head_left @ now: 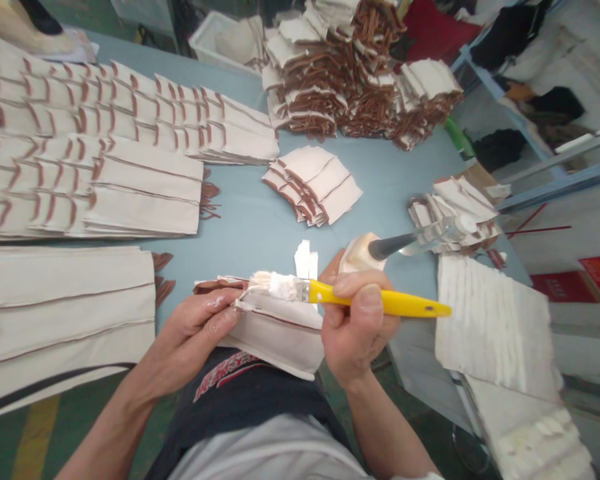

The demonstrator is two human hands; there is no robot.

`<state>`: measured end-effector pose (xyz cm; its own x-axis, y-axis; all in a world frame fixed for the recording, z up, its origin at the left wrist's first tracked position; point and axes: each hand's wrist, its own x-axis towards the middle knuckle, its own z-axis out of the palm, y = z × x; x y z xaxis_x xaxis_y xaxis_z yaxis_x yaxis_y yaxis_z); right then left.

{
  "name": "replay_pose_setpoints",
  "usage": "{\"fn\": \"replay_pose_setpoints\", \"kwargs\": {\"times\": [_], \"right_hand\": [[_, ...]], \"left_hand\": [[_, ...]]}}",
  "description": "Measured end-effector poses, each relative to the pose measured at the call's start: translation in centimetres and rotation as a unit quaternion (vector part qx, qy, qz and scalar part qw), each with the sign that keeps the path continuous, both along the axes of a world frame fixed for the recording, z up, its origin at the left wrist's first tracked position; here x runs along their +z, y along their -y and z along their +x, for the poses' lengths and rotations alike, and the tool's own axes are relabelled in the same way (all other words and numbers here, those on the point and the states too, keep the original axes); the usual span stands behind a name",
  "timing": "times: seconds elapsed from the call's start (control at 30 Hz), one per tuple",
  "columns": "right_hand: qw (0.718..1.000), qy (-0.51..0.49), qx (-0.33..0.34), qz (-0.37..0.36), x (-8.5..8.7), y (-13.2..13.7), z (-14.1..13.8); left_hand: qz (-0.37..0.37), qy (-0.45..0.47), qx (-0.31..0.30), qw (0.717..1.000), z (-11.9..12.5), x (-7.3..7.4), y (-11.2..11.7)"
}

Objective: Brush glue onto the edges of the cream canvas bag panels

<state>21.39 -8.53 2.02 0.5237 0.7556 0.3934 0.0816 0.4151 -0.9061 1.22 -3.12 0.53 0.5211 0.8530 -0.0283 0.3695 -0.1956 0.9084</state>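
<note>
My left hand [205, 327] pinches one edge of a cream, seamed fabric piece [275, 333] with brown on its underside. The piece lies at the table's near edge, above my dark apron. In my right hand [357, 320] is a paintbrush [395, 303] with a yellow handle, held sideways. Its white-coated bristles are at the top edge of the piece, close to my left fingertips. White smears show on my left fingers. Just behind my right hand stands a cream object with a dark neck [393, 247]; its lower part is hidden.
Overlapping cream pieces [145, 187] cover the table's left side. A small stack [325, 180] lies mid-table on the blue surface [235, 193]. Brown-edged bundles [330, 73] are heaped at the back beside a white bin [215, 40]. White layered sheets [495, 320] hang at the right.
</note>
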Motion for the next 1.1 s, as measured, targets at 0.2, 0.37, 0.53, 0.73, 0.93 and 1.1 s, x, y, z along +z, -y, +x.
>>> {"fn": "replay_pose_setpoints", "kwargs": {"times": [0.2,0.37,0.53,0.73,0.93,1.1], "right_hand": [[0.998,-0.023,0.035,-0.045,-0.1,0.1,-0.1],[0.998,-0.032,0.029,-0.052,-0.3,-0.1,-0.3],[0.994,-0.067,0.041,-0.073,-0.9,-1.6,-1.3],[0.984,-0.163,-0.007,-0.077,-0.2,-3.5,1.6],[0.992,-0.112,-0.001,-0.063,0.3,-2.6,2.8],[0.999,-0.002,0.050,-0.003,-0.3,-1.6,1.3]], "left_hand": [[-0.050,0.032,0.014,0.998,0.0,0.0,-0.1],[-0.049,0.063,0.019,0.997,-0.1,-0.1,-0.2],[-0.030,0.055,0.010,0.998,0.9,0.2,-0.7],[-0.049,0.018,0.034,0.998,1.5,0.7,-1.6],[-0.067,0.041,0.047,0.996,1.0,-0.1,-2.6],[-0.169,0.069,0.014,0.983,1.0,-0.3,-2.6]]}}
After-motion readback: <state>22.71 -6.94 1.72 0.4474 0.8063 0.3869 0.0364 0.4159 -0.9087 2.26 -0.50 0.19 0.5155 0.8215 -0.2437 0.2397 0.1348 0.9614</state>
